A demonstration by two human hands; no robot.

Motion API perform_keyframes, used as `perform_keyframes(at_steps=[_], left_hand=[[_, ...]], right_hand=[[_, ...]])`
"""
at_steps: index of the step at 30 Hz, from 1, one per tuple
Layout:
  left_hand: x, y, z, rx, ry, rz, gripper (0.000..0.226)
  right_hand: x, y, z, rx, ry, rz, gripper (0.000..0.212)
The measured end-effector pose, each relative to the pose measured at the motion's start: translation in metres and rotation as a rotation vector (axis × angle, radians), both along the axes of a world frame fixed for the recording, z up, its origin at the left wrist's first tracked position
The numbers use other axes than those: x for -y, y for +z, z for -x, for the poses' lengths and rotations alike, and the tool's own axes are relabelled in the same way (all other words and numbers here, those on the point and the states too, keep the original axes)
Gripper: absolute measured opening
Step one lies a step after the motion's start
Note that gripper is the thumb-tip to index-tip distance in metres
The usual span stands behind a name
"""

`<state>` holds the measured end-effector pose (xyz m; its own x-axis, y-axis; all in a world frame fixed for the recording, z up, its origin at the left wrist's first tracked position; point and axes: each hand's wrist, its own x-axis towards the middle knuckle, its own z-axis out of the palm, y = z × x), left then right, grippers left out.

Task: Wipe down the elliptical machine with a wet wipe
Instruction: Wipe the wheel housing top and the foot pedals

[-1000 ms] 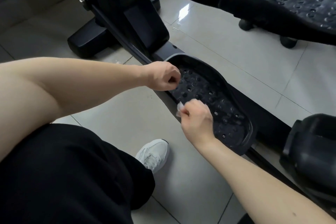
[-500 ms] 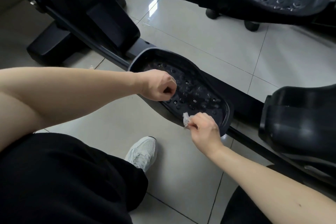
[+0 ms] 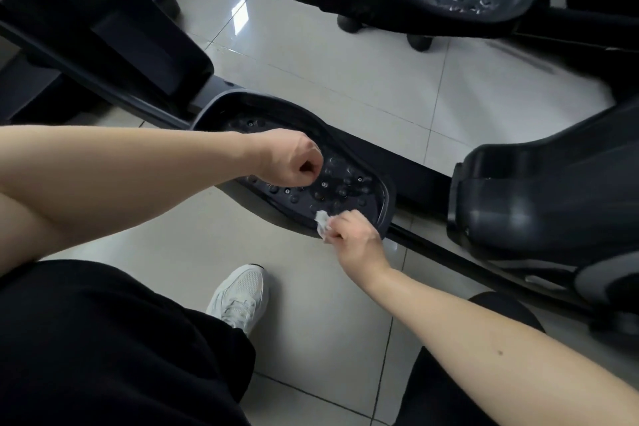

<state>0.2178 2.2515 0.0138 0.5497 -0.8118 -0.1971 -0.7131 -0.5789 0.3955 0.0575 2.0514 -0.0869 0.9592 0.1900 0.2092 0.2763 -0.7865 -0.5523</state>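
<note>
So my right hand (image 3: 352, 235), pinching the crumpled white wet wipe (image 3: 321, 220), just reached the studded black pedal's (image 3: 345, 183) right end, probably finishing it; left hand (image 3: 290, 157) clenched.

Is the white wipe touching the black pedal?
Cannot tell. In the head view the wipe, pinched in the right hand, overlaps the near rim of the pedal; contact or gap is hidden.

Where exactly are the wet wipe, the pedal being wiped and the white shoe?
wet wipe (image 3: 322, 224), head view, on the crumpled white end sticking out.
near pedal (image 3: 349, 190), head view, on its bare studded tread.
white shoe (image 3: 242, 290), head view, on the upper near the laces.
</note>
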Motion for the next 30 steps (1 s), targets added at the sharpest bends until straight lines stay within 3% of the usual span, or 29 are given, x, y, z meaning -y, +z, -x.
perform_keyframes(at_steps=[10,15,17,21,25,30], left_hand=[[0.023,-0.003,-0.002,-0.025,-0.019,-0.061,0.014],[0.028,0.0,-0.006,-0.036,0.026,-0.099,0.014],[0.029,-0.001,-0.007,-0.04,0.034,-0.127,0.015],[0.035,0.0,-0.01,-0.041,0.041,-0.142,0.015],[0.041,-0.003,-0.013,-0.06,0.046,-0.163,0.015],[0.053,-0.003,-0.013,-0.118,0.04,-0.203,0.019]], right_hand=[[0.089,0.013,-0.006,-0.088,0.188,0.098,0.012],[0.102,0.014,-0.035,-0.083,-0.212,0.061,0.012],[0.098,0.008,-0.031,-0.112,-0.272,0.08,0.013],[0.085,0.006,-0.009,-0.117,-0.063,0.148,0.013],[0.088,0.027,-0.056,-0.201,-0.209,0.225,0.019],[0.077,0.032,-0.08,-0.311,-0.071,0.444,0.044]])
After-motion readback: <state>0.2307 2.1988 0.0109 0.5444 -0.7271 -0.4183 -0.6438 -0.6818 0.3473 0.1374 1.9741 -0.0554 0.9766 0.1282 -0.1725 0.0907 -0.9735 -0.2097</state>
